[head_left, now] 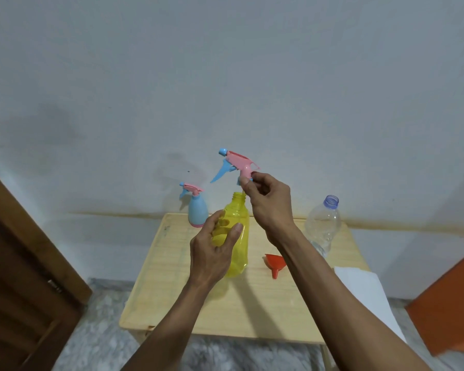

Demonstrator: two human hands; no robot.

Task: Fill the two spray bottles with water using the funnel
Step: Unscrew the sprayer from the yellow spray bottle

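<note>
My left hand grips the body of a yellow see-through spray bottle, which stands upright on the wooden table with its neck open. Just above that neck my right hand pinches a pink and blue spray head by its collar, lifted off the bottle. A blue spray bottle with its pink and blue head on stands at the table's back left. A red funnel lies on its side to the right of the yellow bottle. A clear plastic water bottle without a cap stands at the back right, partly behind my right forearm.
A white cloth or paper lies over the table's right edge. The table stands against a pale wall. A brown wooden door is at the left, an orange panel at the right, and speckled grey floor below.
</note>
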